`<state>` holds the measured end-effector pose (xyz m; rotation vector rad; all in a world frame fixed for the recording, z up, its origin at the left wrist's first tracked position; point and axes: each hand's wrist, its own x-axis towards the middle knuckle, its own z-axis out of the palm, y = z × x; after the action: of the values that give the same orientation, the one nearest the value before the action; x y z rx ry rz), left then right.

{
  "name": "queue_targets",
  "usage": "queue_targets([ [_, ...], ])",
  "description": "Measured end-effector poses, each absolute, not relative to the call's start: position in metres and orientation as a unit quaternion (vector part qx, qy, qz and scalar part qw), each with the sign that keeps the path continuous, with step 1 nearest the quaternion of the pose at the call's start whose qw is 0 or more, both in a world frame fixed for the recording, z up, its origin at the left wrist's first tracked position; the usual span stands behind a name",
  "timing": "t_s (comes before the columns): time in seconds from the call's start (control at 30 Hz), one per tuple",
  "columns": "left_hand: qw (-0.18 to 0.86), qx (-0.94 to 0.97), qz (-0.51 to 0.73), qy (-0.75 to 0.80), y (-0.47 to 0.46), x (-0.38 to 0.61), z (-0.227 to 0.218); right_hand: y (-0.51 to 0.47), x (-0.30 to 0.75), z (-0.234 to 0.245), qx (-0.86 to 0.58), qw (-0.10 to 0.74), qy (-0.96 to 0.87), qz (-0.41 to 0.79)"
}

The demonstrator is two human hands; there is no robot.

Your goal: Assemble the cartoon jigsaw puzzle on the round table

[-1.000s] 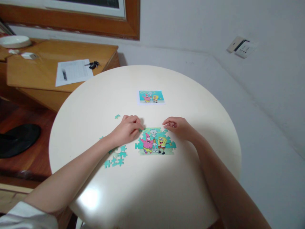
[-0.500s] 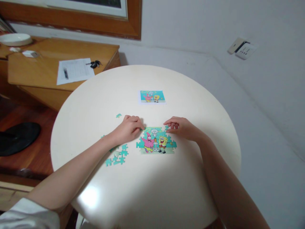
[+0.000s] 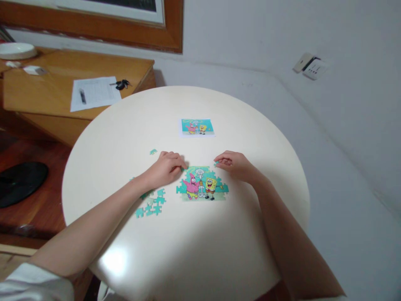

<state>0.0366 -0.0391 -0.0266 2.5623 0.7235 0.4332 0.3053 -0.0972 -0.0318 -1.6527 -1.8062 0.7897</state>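
Observation:
A partly joined jigsaw puzzle [image 3: 202, 188] with cartoon figures on a teal ground lies on the round white table. My left hand [image 3: 170, 169] is curled at its upper left corner, with fingertips against the edge. Just off the upper right edge, my right hand [image 3: 233, 164] pinches a small teal puzzle piece [image 3: 216, 164], mostly covered by the fingers. Several loose teal pieces [image 3: 152, 205] are grouped beside my left forearm, which partly hides them. One more loose piece [image 3: 153, 151] lies apart, beyond my left hand.
A printed picture card [image 3: 197, 127] of the same scene lies farther back on the white table [image 3: 244, 121]. To the left, a wooden desk [image 3: 94, 62] carries a paper sheet [image 3: 95, 94], a pen, keys [image 3: 123, 84] and a white dish [image 3: 17, 51]. A wall stands behind and right.
My right hand has drawn the pinched piece slightly away from the puzzle's upper right edge. My left hand stays at the upper left corner. The whole view has shifted a little.

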Motion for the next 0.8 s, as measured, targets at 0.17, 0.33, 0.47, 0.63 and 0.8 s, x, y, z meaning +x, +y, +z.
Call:
queue_targets([
  [0.17, 0.228, 0.923, 0.164, 0.264, -0.0381, 0.0358, -0.0283, -0.097, 0.3101, -0.0328, -0.601, 0.285, -0.674, 0.321],
  [0.33, 0.237, 0.919, 0.177, 0.259, -0.0368, 0.0361, -0.0309, -0.0963, 0.3105, -0.0351, -0.602, 0.279, -0.683, 0.305],
  [0.47, 0.239, 0.917, 0.18, 0.264, -0.0361, 0.0367, -0.0318, -0.0955, 0.3076, -0.0356, -0.625, 0.281, -0.677, 0.269],
  [0.63, 0.238, 0.916, 0.181, 0.268, -0.0359, 0.0366, -0.0296, -0.0946, 0.3045, -0.0344, -0.638, 0.282, -0.673, 0.248],
  [0.8, 0.235, 0.916, 0.19, 0.262, -0.036, 0.0365, -0.0264, -0.0941, 0.3031, -0.0331, -0.644, 0.274, -0.668, 0.253],
])
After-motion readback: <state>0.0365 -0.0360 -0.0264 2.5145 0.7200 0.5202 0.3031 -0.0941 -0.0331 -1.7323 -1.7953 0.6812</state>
